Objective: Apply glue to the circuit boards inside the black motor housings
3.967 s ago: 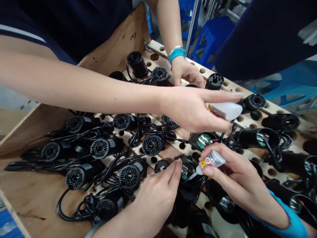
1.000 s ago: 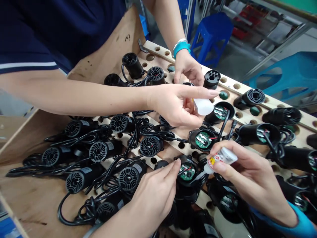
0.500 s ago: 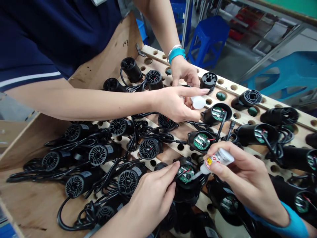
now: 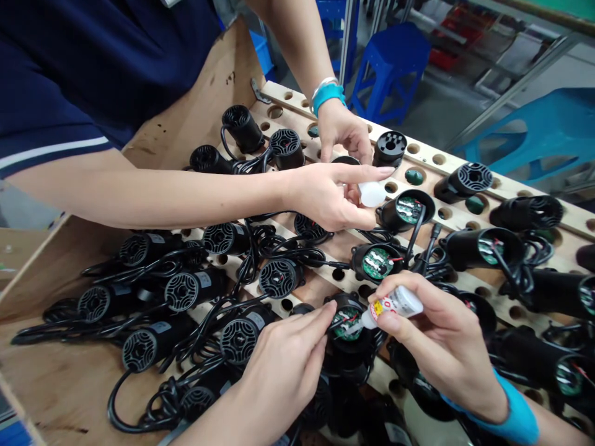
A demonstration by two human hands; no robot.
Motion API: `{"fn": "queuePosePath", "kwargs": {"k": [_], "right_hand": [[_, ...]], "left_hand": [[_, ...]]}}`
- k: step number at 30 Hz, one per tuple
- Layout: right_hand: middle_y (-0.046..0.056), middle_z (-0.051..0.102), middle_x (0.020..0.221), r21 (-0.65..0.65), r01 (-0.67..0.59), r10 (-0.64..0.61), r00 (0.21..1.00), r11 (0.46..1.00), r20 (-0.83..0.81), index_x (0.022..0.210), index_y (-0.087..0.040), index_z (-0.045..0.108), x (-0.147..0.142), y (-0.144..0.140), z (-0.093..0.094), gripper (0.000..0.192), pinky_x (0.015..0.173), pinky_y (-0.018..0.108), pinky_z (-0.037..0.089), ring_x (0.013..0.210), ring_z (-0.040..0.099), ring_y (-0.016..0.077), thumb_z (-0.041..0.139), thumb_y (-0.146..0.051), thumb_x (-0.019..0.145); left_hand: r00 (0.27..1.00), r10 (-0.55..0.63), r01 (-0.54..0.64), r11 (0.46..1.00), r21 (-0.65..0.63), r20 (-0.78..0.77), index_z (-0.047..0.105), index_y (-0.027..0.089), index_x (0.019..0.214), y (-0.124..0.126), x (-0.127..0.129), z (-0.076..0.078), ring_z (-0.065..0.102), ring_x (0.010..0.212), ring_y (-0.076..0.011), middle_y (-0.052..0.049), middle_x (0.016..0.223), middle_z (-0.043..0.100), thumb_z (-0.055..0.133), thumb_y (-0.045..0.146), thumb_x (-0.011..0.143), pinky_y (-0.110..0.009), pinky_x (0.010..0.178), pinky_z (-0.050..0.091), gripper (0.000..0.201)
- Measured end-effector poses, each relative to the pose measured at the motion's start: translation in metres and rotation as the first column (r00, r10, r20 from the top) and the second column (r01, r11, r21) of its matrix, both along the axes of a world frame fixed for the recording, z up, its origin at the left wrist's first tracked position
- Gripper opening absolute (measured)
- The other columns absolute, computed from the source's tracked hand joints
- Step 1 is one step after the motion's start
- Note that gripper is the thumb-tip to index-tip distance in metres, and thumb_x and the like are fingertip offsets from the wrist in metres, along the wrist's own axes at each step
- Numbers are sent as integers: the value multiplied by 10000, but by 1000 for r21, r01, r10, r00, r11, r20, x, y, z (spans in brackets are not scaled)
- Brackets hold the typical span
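glue bottle (image 4: pixel 394 305) nozzle lower, closer to open housing (image 4: pixel 348 323) now.

Place: a factory assembly workshop.
Work surface: a plywood bench (image 4: pixel 69 378) fitted with wooden rails (image 4: pixel 446 162) drilled with rows of holes.
Goods: dozens of identical black cylindrical units (image 4: pixel 186 288) with cables, several open to show green circuit boards (image 4: pixel 377 262).
Surroundings: blue plastic stools (image 4: pixel 393 62) and metal framing (image 4: pixel 515 90) behind.
People: several workers' arms crowd one bench.
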State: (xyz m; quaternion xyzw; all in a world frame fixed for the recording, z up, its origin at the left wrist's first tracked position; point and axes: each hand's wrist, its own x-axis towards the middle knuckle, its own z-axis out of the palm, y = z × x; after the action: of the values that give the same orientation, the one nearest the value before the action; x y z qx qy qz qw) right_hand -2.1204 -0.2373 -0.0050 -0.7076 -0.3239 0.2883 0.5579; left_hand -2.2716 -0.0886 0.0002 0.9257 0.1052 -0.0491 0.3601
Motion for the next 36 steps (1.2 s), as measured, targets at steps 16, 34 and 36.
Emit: {"fn": "queuePosePath", "kwargs": {"k": [16,34,36], "right_hand": [[-16,618,785,32,33,-33,999,999,25,956,-255,588,-2,1,-4,100,583,242,446,652,584,113,616,-250,860],[-20,594,751,26,18,-17,1000,1000,-21,920,-244,590,0,-2,-4,66,561,228,426,625,534,102,614,-244,858],[-23,591,754,28,22,-22,1000,999,-19,925,-245,587,0,-2,-5,70,559,226,423,623,530,98,613,-245,860]], "left_hand": [[999,-17,16,999,38,27,536,124,1292,1,1,-1,641,1066,-147,-74,1217,648,441,89,883,-245,932,529,422],[998,-42,38,996,80,50,507,150,1308,2,1,-1,651,1038,-151,-66,1204,655,452,98,892,-261,914,544,423],[998,-42,37,996,79,54,505,154,1309,1,0,-2,653,1035,-148,-62,1207,654,453,93,889,-259,909,547,427]]}}
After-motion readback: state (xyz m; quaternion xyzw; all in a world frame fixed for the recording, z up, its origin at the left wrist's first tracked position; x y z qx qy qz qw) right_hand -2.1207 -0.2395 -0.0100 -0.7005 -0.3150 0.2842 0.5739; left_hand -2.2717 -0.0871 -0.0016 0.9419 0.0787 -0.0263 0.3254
